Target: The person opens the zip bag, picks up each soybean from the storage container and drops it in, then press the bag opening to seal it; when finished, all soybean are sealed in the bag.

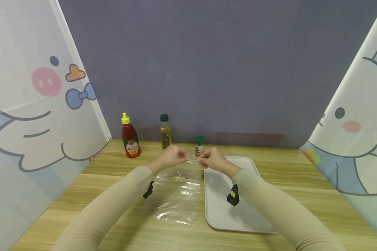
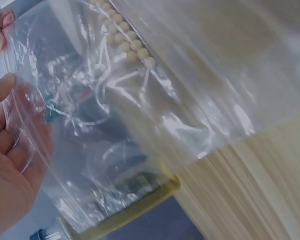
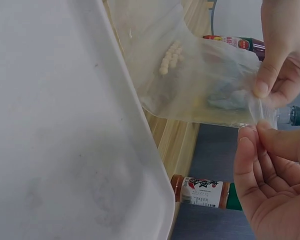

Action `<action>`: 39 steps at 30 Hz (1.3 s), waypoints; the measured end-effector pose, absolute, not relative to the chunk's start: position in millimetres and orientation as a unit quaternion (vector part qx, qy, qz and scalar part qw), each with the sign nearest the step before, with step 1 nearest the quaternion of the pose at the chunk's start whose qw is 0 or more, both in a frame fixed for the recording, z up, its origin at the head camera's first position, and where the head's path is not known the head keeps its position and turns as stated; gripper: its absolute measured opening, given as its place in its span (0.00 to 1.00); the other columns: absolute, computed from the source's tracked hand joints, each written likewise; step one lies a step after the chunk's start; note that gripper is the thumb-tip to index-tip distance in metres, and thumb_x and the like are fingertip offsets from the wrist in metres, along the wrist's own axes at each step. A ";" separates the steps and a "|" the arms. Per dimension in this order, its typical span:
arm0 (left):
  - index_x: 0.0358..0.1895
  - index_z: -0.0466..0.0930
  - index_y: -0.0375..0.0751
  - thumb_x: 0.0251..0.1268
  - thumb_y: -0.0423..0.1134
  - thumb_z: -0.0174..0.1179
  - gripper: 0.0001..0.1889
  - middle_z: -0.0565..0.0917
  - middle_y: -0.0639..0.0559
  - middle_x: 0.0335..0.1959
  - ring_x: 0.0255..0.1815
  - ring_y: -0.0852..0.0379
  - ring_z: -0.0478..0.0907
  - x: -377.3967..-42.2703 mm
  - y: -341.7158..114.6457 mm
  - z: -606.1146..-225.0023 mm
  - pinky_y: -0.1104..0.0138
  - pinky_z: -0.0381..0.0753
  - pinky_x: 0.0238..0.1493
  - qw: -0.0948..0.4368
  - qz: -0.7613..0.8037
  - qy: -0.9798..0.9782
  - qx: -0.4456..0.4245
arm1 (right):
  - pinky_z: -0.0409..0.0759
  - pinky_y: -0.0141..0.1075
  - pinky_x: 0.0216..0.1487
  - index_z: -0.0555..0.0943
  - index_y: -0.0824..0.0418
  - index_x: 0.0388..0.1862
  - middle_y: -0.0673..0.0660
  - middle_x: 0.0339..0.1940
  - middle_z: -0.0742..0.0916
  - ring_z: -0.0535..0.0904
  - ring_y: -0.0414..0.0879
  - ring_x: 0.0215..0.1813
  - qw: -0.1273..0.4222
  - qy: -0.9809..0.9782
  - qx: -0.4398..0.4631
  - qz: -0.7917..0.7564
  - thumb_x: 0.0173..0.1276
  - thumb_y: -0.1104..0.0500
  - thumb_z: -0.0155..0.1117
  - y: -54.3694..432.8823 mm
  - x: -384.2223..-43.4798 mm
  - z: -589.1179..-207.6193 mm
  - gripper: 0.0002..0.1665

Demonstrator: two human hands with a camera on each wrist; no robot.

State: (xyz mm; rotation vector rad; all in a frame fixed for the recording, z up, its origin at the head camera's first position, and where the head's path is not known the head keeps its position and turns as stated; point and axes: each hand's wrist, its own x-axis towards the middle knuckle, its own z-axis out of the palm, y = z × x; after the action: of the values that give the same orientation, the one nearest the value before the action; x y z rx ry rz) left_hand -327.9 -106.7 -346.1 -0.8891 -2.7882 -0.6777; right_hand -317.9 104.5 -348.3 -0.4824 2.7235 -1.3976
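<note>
A clear zip bag (image 1: 176, 204) hangs by its upper edge in front of me, its lower part spread over the table. Small cream-coloured round beads (image 2: 125, 35) lie inside it in a short double row. My left hand (image 1: 172, 157) pinches the bag's zip edge between thumb and finger. Close by on the right, my right hand (image 3: 277, 175) pinches the same edge near its corner. In the right wrist view both thumbs press at the zip strip (image 3: 260, 107). Whether the zip is sealed cannot be made out.
A white tray (image 1: 226, 212) lies right of the bag, under my right forearm. Behind stand a red sauce bottle (image 1: 131, 137) with a yellow cap, an oil bottle (image 1: 165, 134) and a green-capped spice jar (image 1: 199, 146). A grey wall (image 1: 188, 69) closes the back.
</note>
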 end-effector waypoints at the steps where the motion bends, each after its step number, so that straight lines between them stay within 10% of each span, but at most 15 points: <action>1: 0.34 0.85 0.42 0.62 0.38 0.65 0.04 0.88 0.50 0.34 0.36 0.57 0.84 -328.2 -108.7 -346.4 0.66 0.85 0.44 0.067 -0.227 -0.927 -0.292 | 0.87 0.48 0.34 0.86 0.68 0.28 0.53 0.17 0.85 0.78 0.38 0.19 0.022 0.878 -0.157 -0.451 0.61 0.65 0.70 104.7 -318.1 -348.5 0.05; 19: 0.35 0.86 0.43 0.63 0.38 0.65 0.04 0.87 0.54 0.33 0.36 0.59 0.82 -331.1 -143.2 -349.3 0.62 0.84 0.45 0.062 -0.260 -0.928 -0.260 | 0.88 0.46 0.34 0.85 0.69 0.28 0.64 0.24 0.88 0.79 0.38 0.19 0.036 0.873 -0.145 -0.464 0.61 0.66 0.70 108.7 -317.3 -348.5 0.05; 39: 0.34 0.86 0.40 0.63 0.37 0.64 0.05 0.86 0.54 0.30 0.32 0.60 0.79 -327.2 -174.4 -346.1 0.64 0.82 0.37 0.069 -0.206 -0.941 -0.261 | 0.87 0.48 0.35 0.86 0.67 0.28 0.55 0.20 0.87 0.79 0.39 0.20 0.042 0.873 -0.161 -0.458 0.61 0.65 0.70 113.9 -321.0 -352.8 0.05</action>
State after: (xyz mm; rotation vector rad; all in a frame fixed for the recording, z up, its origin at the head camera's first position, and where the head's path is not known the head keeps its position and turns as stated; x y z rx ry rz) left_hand -327.2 -174.4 -346.1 -0.7851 -2.8318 -0.6214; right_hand -321.0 113.9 -352.8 -0.4933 2.6724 -1.4019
